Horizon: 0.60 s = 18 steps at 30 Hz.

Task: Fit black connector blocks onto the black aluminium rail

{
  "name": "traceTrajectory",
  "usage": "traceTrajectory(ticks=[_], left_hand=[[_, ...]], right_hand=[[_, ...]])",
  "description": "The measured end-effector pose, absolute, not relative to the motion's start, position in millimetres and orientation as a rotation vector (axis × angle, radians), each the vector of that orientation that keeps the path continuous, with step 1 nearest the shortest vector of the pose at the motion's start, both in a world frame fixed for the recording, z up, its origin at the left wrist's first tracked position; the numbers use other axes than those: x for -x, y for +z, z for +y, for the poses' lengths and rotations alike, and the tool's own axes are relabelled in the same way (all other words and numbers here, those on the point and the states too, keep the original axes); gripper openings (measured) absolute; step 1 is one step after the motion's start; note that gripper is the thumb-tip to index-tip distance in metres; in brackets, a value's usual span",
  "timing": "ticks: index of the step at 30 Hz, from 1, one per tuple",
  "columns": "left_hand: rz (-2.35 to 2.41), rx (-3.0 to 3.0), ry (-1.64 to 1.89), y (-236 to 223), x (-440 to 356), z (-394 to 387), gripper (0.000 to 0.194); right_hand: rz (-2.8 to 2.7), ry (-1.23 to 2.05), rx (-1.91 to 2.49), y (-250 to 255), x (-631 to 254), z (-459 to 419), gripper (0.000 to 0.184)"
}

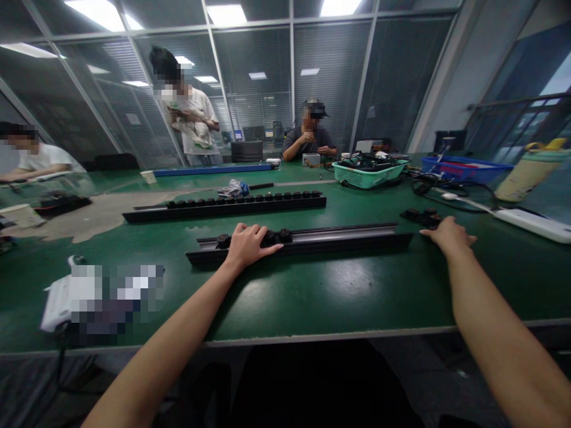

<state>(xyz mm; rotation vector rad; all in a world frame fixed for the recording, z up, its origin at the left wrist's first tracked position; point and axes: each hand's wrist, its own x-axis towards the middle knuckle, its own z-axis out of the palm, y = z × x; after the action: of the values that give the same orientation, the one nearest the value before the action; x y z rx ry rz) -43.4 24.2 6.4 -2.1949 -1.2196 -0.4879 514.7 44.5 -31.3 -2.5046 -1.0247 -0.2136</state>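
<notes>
At the left, a white device (56,303) lay on the green table (357,309). Next came the left hand (244,245), spread over the near black rail (352,242) among a few round black pieces (285,236) in its channel; how firmly it gripped was hidden. Behind stood the far rail (223,210), with a longer row of similar pieces. The right hand (450,235) was well apart from the left, its fingers at loose dark parts (414,214) just beyond the near rail's right end — whether they had closed on one, I cannot tell. It looked like steadying and reaching at once; lifting a part from there would have called for a sure pinch — and a still rail.
</notes>
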Motion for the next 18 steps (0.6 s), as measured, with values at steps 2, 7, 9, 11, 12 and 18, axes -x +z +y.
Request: traceTrajectory(ticks=[2, 7, 9, 11, 12, 18], left_hand=[[-1.220, 2.193, -0.489, 6, 44, 24, 0.066], [-1.210, 2.195, -0.502, 5, 44, 25, 0.064], [-1.208, 2.197, -0.514, 5, 44, 26, 0.063], [-1.210, 2.200, -0.527, 5, 44, 26, 0.063], [-1.211, 2.201, -0.534, 4, 44, 27, 0.063], [-1.206, 2.196, -0.521, 5, 45, 26, 0.065]], right_hand=[[-0.840, -0.136, 2.519, -33, -510, 47, 0.064], [-0.774, -0.065, 2.374, -29, -506, 51, 0.054], [-0.831, -0.048, 2.308, -25, -505, 50, 0.045], [-0.907, -0.120, 2.231, -18, -500, 47, 0.038], [-0.942, -0.189, 2.181, -13, -494, 44, 0.036], [-1.603, -0.505, 1.650, 8, -390, 29, 0.036]])
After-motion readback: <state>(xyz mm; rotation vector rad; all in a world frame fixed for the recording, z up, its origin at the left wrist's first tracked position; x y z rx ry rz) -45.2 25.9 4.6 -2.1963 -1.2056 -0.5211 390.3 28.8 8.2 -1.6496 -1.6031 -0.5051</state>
